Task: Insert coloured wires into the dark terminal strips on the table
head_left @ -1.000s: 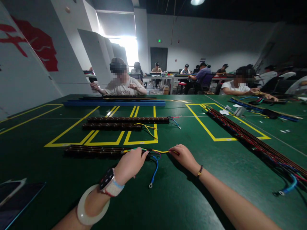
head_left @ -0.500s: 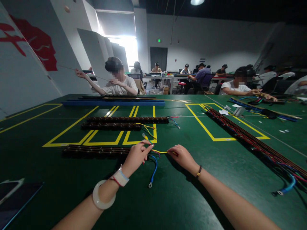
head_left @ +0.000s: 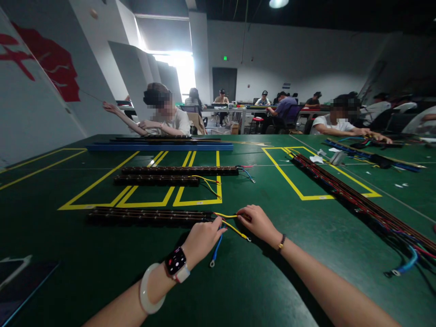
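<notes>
Dark slotted strip (head_left: 150,215) lies lengthwise in front of me, with coloured wires coming out of its right end. My left hand (head_left: 204,240), wearing a watch and a pale bangle, is closed at that end, thumb and finger on a yellow wire (head_left: 236,230) with a ring lug at its tip. From under these fingers a blue wire (head_left: 216,252) hangs toward me, also ending in a ring lug. A second yellow wire (head_left: 226,215) runs straight across to my right hand (head_left: 260,225), which pinches its far end; that tip is hidden by the fingers.
Two similar strips (head_left: 180,170) with wires lie beyond, over yellow tape outlines. A long wired strip (head_left: 357,204) slants along the right. Behind stands a blue channel (head_left: 160,147). A dark flat panel (head_left: 25,288) sits at lower left. Co-workers sit across the table.
My left hand has come down toward me, and the lugged yellow wire has swung from pointing up to pointing lower right. My right hand has stayed put on its yellow wire.
</notes>
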{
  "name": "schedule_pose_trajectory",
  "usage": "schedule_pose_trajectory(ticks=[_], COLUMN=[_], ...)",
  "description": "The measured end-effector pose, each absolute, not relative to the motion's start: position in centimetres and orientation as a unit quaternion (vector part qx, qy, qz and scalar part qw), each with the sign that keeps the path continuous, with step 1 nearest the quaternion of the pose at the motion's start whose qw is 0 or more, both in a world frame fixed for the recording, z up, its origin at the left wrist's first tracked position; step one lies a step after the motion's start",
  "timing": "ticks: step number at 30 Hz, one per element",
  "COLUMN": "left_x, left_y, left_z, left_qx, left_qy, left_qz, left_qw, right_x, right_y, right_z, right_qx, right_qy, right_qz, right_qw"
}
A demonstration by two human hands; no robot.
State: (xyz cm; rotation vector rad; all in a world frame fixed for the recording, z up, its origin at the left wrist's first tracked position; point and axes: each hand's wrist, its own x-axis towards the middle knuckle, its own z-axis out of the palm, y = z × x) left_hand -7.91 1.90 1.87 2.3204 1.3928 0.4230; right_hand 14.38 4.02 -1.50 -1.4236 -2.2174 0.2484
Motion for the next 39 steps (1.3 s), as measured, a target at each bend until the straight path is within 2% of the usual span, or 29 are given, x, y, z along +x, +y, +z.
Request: schedule_pose_trajectory(ticks=[5,12,16,18,23,29,33,36,39], left_x=[-7.7,-8.1,-8.0,-7.9,-7.4,-6.8,-6.6,-6.6,-6.5], left_y=[1.4,1.8,2.0,2.1,2.6,2.1,1.8,2.0,2.1], left_z=[2.1,1.2,1.0,0.9,0.4,1.0,1.0,0.5,0.1], left_qx=[0.802,0.816,0.801,0.779,0.652,0.5,0.385,0.338,0.312], left_qy=[0.527,0.532,0.549,0.554,0.543,0.466,0.428,0.394,0.376], left_qz=[0.179,0.165,0.153,0.155,0.189,0.274,0.288,0.314,0.346], left_qw=[0.217,0.155,0.186,0.247,0.494,0.676,0.765,0.795,0.801], right_x=[13.9,13.0,12.8,12.7,12.4,12.1,11.4,10.6,9.8], right_y=[3.5,3.1,2.9,2.7,2.4,2.3,1.8,1.0,0.0], right_z=[-0.7,-0.3,0.3,0.7,1.2,0.9,1.1,1.4,1.7], right_qx=[-0.517,-0.531,-0.55,-0.55,-0.551,-0.548,-0.569,-0.542,-0.47], right_qy=[-0.827,-0.818,-0.798,-0.792,-0.781,-0.795,-0.808,-0.834,-0.868], right_qz=[0.075,0.118,0.145,0.161,0.176,0.137,0.042,-0.059,-0.143], right_qw=[0.206,0.187,0.2,0.209,0.236,0.222,0.145,0.08,0.069])
